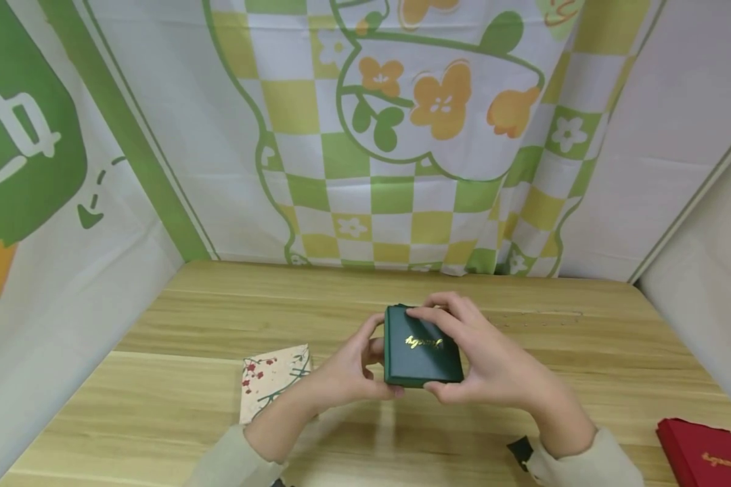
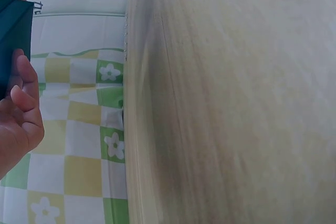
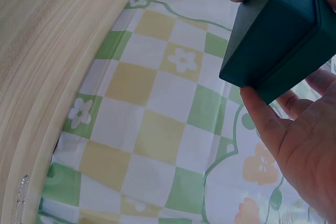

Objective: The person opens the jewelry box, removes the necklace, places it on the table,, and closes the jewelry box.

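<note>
A dark green jewelry box [image 1: 423, 348] with gold lettering on its lid is held above the table between both hands. Its lid looks closed in the head view. My left hand [image 1: 347, 372] grips the box's left side, with the thumb at the near edge. On the right side, my right hand [image 1: 493, 362] spans the box, thumb at the near edge and fingers at the far edge. The right wrist view shows the seam between lid and base on the green box [image 3: 283, 35]. In the left wrist view only part of the box [image 2: 18, 30] shows, beside the left fingers.
A cream square with red flowers and green stems [image 1: 274, 375] lies left on the wooden table [image 1: 176, 325]. A red box with gold lettering [image 1: 709, 453] sits at the near right corner. A thin silvery chain [image 1: 536, 316] lies behind my right hand. Patterned cloth [image 1: 390, 196] hangs behind.
</note>
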{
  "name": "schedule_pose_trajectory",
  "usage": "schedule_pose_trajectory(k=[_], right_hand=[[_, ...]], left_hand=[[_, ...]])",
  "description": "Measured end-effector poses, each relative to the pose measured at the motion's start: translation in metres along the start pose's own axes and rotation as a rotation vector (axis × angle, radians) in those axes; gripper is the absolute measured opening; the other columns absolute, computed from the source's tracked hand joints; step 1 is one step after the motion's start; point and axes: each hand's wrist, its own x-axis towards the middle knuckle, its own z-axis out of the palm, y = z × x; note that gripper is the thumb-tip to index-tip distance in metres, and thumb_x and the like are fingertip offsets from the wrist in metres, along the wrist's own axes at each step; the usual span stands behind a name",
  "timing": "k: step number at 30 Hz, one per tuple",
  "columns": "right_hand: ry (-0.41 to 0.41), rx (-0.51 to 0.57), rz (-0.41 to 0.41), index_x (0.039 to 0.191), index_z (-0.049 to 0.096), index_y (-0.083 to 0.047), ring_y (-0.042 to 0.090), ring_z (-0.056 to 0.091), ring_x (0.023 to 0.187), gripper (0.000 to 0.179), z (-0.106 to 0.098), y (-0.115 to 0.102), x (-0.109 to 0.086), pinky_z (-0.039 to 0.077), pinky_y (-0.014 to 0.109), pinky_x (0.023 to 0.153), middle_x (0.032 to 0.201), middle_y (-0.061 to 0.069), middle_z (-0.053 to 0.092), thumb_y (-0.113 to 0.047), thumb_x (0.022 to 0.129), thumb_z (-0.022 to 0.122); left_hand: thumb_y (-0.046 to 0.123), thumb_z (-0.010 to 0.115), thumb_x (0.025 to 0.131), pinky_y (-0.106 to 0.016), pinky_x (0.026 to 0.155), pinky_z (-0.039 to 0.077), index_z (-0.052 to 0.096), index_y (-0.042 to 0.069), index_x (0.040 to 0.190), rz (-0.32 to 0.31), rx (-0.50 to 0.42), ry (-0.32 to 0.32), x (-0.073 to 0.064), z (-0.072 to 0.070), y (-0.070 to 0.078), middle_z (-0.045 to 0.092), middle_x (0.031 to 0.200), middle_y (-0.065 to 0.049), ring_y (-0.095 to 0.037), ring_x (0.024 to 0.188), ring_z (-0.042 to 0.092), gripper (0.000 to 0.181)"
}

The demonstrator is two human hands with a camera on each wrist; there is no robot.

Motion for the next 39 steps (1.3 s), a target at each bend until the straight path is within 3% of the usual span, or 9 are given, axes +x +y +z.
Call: schedule_pose_trajectory(k=[10, 22, 32, 36, 39], right_hand=[[-0.005, -0.025, -0.003, 0.142, 0.049, -0.021, 0.017, 0.044, 0.123, 0.084, 0.0026, -0.0001, 0.0024, 0.052, 0.038, 0.091, 0.138, -0.001, 0.044, -0.028, 0.067, 0.087], [-0.031, -0.015, 0.003, 0.142, 0.048, -0.021, 0.018, 0.044, 0.123, 0.082, 0.0058, -0.0005, 0.0033, 0.052, 0.039, 0.091, 0.139, -0.001, 0.043, -0.029, 0.07, 0.085], [-0.053, -0.006, 0.013, 0.143, 0.047, -0.019, 0.018, 0.042, 0.125, 0.082, 0.0079, -0.0001, 0.0022, 0.052, 0.038, 0.092, 0.139, 0.0, 0.042, -0.03, 0.071, 0.085], [-0.054, -0.014, 0.009, 0.143, 0.047, -0.019, 0.019, 0.043, 0.125, 0.083, 0.0085, 0.001, 0.0019, 0.052, 0.039, 0.092, 0.139, 0.001, 0.042, -0.031, 0.071, 0.085], [-0.049, -0.027, 0.001, 0.144, 0.047, -0.019, 0.019, 0.043, 0.124, 0.083, 0.0079, 0.0011, 0.0017, 0.052, 0.039, 0.091, 0.139, 0.001, 0.043, -0.03, 0.071, 0.085]], left_hand=[[0.0, 0.077, 0.079, -0.036, 0.079, 0.056, 0.026, 0.027, 0.148, -0.012, -0.035, -0.005, -0.0004, -0.0005, -0.0004, 0.066, 0.128, -0.012, -0.02, 0.109, 0.064, 0.089], [0.0, 0.075, 0.081, -0.035, 0.08, 0.057, 0.023, 0.021, 0.15, 0.019, -0.06, -0.038, -0.0018, -0.002, -0.0019, 0.063, 0.132, -0.019, -0.022, 0.114, 0.064, 0.089], [-0.002, 0.074, 0.08, -0.024, 0.069, 0.052, 0.022, 0.021, 0.15, 0.0, -0.091, -0.05, -0.0027, -0.0019, -0.0003, 0.062, 0.131, -0.02, -0.019, 0.111, 0.064, 0.09], [-0.001, 0.073, 0.081, -0.025, 0.07, 0.051, 0.022, 0.025, 0.15, 0.012, -0.122, -0.079, -0.0032, -0.0035, -0.0023, 0.062, 0.131, -0.018, -0.02, 0.111, 0.063, 0.09], [0.006, 0.074, 0.084, -0.029, 0.08, 0.053, 0.02, 0.025, 0.151, 0.023, -0.17, -0.126, -0.0038, -0.0061, -0.0036, 0.058, 0.137, -0.019, -0.021, 0.117, 0.061, 0.088]])
